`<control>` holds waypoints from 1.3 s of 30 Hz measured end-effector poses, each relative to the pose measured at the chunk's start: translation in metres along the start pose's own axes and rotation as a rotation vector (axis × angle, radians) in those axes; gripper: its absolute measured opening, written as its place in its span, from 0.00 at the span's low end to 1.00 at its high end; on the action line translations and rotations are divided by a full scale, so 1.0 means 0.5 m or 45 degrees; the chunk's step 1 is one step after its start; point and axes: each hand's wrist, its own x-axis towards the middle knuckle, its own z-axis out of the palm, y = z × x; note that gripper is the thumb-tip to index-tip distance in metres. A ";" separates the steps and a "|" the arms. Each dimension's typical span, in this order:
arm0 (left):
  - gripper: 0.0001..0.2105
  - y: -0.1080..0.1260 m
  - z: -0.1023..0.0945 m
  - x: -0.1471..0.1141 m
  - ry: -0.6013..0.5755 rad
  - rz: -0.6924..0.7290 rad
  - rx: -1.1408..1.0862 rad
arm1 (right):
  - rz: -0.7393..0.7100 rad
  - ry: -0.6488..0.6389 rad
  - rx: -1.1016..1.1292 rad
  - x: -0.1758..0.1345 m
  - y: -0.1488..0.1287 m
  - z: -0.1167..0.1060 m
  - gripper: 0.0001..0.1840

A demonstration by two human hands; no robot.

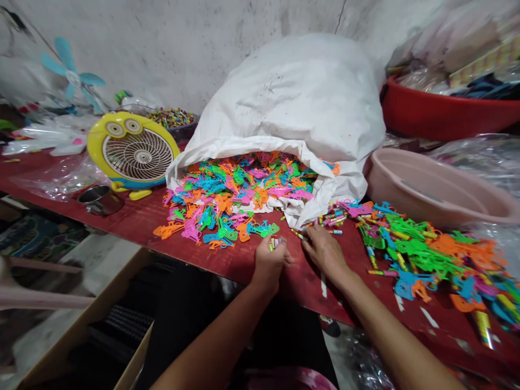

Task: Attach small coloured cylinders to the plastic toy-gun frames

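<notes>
My left hand is closed around several small paper-wrapped tubes, whose ends stick out above the fingers. To its right, my right hand rests low over the table with bent fingers at a scatter of similar coloured tubes. What its fingertips pinch is hidden. Beyond both hands, a heap of flat plastic toy pieces in orange, green, blue and pink spills from a large white sack. Right of my right hand lies a pile of toy pieces with tubes on them.
On the red table stand a yellow cartoon-shaped fan and a metal mug. At right are a pink basin and a red tub. A basin of small tubes sits behind the fan.
</notes>
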 end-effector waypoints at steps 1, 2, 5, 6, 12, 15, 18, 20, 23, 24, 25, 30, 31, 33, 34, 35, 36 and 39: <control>0.08 0.000 -0.001 0.000 -0.007 0.011 0.040 | 0.016 -0.022 0.081 -0.004 -0.001 -0.001 0.05; 0.07 0.001 -0.003 0.000 -0.008 0.064 0.114 | 0.024 -0.054 0.189 -0.011 -0.003 -0.005 0.04; 0.03 0.009 -0.008 -0.004 -0.052 0.409 0.487 | 0.010 -0.205 0.525 -0.036 -0.021 -0.025 0.05; 0.02 0.011 -0.008 -0.006 -0.110 0.522 0.603 | 0.022 -0.250 0.629 -0.043 -0.028 -0.032 0.05; 0.09 0.004 0.001 -0.002 -0.288 0.539 0.613 | 0.273 -0.320 1.215 -0.039 -0.034 -0.052 0.15; 0.13 0.001 -0.001 0.007 -0.214 0.383 0.468 | 0.137 -0.126 0.931 -0.006 -0.005 -0.046 0.16; 0.20 0.010 -0.003 0.007 -0.260 0.199 0.265 | -0.110 -0.009 0.273 0.029 0.016 -0.031 0.13; 0.23 0.016 -0.003 0.003 -0.294 0.085 0.129 | -0.180 -0.051 -0.041 0.043 0.016 -0.022 0.15; 0.19 0.017 -0.001 0.000 -0.257 -0.010 0.006 | -0.175 -0.048 -0.164 0.044 0.000 -0.018 0.12; 0.17 0.015 0.002 0.001 -0.211 -0.008 -0.031 | -0.162 -0.022 -0.095 0.038 -0.007 -0.018 0.10; 0.16 0.012 0.005 0.002 -0.163 0.007 -0.073 | -0.136 0.005 0.034 0.031 -0.015 -0.018 0.08; 0.18 -0.007 0.035 0.009 -0.153 0.053 -0.325 | 0.186 0.041 0.840 -0.017 -0.061 -0.004 0.11; 0.19 -0.010 0.040 0.009 -0.154 0.027 -0.346 | 0.205 0.040 0.874 -0.026 -0.068 -0.003 0.12; 0.19 -0.013 0.045 0.009 -0.168 -0.052 -0.314 | 0.148 0.017 0.826 -0.042 -0.074 -0.009 0.13; 0.18 -0.013 0.044 0.009 -0.195 -0.094 -0.263 | 0.095 -0.009 0.786 -0.048 -0.071 -0.016 0.14; 0.18 -0.012 0.043 0.009 -0.231 -0.125 -0.209 | 0.045 -0.031 0.740 -0.051 -0.064 -0.025 0.15; 0.17 -0.011 0.041 0.009 -0.267 -0.146 -0.161 | 0.011 -0.033 0.676 -0.053 -0.051 -0.036 0.16; 0.17 -0.008 0.037 0.009 -0.293 -0.152 -0.129 | 0.054 0.118 0.304 -0.046 0.013 -0.066 0.16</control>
